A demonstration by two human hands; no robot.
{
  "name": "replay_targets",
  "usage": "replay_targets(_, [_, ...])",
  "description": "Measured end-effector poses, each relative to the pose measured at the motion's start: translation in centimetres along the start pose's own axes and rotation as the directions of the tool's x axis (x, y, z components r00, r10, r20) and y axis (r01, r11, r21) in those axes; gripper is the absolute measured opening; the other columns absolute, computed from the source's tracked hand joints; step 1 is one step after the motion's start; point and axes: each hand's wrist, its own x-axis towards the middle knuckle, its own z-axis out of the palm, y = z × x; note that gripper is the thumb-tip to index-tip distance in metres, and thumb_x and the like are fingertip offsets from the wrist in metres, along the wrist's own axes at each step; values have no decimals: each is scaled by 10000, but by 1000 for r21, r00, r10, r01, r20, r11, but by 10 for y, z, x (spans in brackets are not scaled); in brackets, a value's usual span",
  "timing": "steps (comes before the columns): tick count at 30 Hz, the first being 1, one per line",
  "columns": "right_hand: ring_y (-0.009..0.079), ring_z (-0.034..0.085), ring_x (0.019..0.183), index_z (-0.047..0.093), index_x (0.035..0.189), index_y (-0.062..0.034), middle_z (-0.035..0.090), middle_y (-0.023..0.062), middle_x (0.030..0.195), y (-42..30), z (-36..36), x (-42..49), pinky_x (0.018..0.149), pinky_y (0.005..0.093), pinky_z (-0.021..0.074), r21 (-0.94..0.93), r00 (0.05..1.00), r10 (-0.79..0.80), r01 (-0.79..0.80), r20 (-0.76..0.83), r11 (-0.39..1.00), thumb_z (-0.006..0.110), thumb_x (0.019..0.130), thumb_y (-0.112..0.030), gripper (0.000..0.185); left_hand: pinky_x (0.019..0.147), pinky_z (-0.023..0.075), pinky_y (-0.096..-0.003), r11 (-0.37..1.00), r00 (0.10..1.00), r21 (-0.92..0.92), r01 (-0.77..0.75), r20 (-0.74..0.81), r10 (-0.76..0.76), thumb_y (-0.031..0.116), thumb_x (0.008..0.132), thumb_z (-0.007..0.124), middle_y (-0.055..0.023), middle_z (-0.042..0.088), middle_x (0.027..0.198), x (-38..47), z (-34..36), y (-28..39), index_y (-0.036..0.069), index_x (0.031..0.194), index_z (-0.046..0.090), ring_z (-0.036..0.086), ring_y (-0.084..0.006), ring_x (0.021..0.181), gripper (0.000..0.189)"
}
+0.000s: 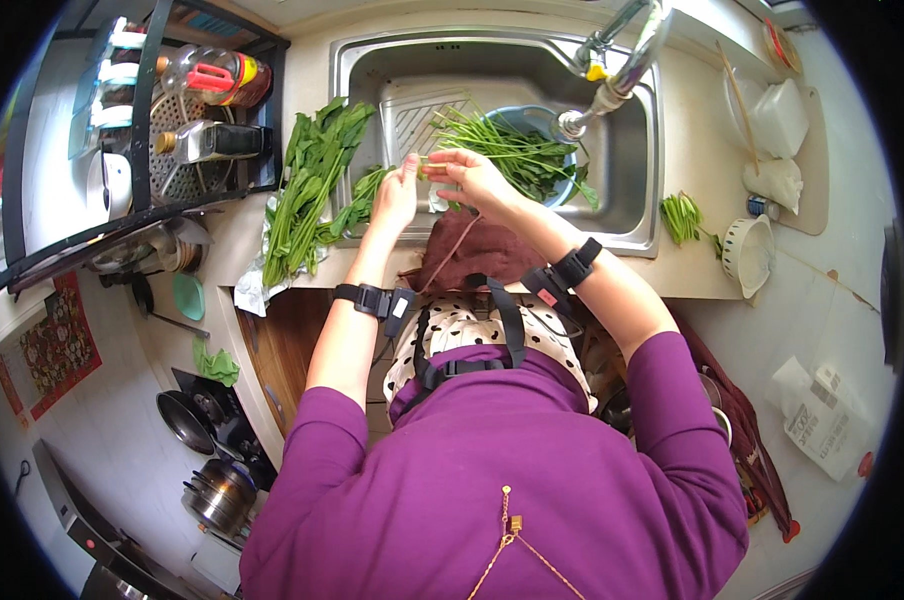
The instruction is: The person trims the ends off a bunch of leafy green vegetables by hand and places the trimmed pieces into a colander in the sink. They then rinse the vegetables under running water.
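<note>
Over the front of the sink, my left hand pinches a short pale-green stem between thumb and fingers. The fingertips of my right hand hold the stem's other side, close to the left thumb. Just beyond my right hand, a blue-grey basin stands in the sink, heaped with leafy green stalks. To the left of my left hand lies a large pile of leafy greens, across the sink's left rim and the counter. Whether the leaves beside my left wrist belong to the held stem, I cannot tell.
A chrome faucet reaches over the stainless steel sink. On the right counter are a bundle of cut stems and a white colander. A black rack with bottles stands left. Brown cloth hangs at the sink's front edge.
</note>
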Motion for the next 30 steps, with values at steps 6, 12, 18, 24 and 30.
replay_targets(6, [277, 553, 1208, 460, 1377, -50, 528, 158, 1384, 23, 19, 48, 1044, 364, 426, -619, 990, -105, 28, -89, 785, 581, 969, -293, 490, 871, 432, -424, 419, 894, 903, -97, -106, 436, 129, 854, 602, -128, 604, 994, 11, -35, -82, 51, 874, 665, 566, -320, 982, 103])
replay_targets(12, [340, 584, 1166, 504, 1335, -8, 585, 200, 1292, 49, 3, 53, 1008, 440, 465, -576, 981, 190, -170, -26, 800, 566, 957, -345, 510, 738, 509, -416, 763, 888, 553, -335, -86, 452, 85, 838, 662, -153, 614, 906, -6, -69, -77, 10, 878, 668, 632, -339, 834, 86])
replay_targets(18, [307, 564, 1166, 456, 1322, 69, 608, 184, 1233, 59, 39, 57, 1027, 451, 446, 235, 942, 334, -324, -2, 916, 453, 1018, -453, 604, 686, 481, -299, 878, 861, 94, -468, -175, 478, 54, 830, 701, -91, 600, 864, -83, -87, -25, 8, 911, 686, 589, -208, 763, 94])
replay_targets(24, [205, 648, 997, 493, 1272, 46, 637, 152, 1156, 24, 67, 58, 888, 331, 545, 156, 998, 45, -52, 53, 986, 395, 1046, -147, 313, 838, 492, -387, 900, 904, 92, -426, 86, 419, 138, 812, 749, -145, 588, 1002, -125, -83, -40, 10, 1058, 630, 608, -301, 935, 301])
replay_targets(30, [144, 661, 905, 544, 1310, -2, 670, 124, 1130, -28, 77, 21, 904, 277, 519, -53, 967, -52, 67, 248, 996, 412, 1015, -93, 335, 944, 460, -386, 844, 856, 220, -489, -64, 513, 119, 794, 753, -143, 580, 1154, -89, -123, -35, 4, 1185, 580, 572, -305, 1076, 443])
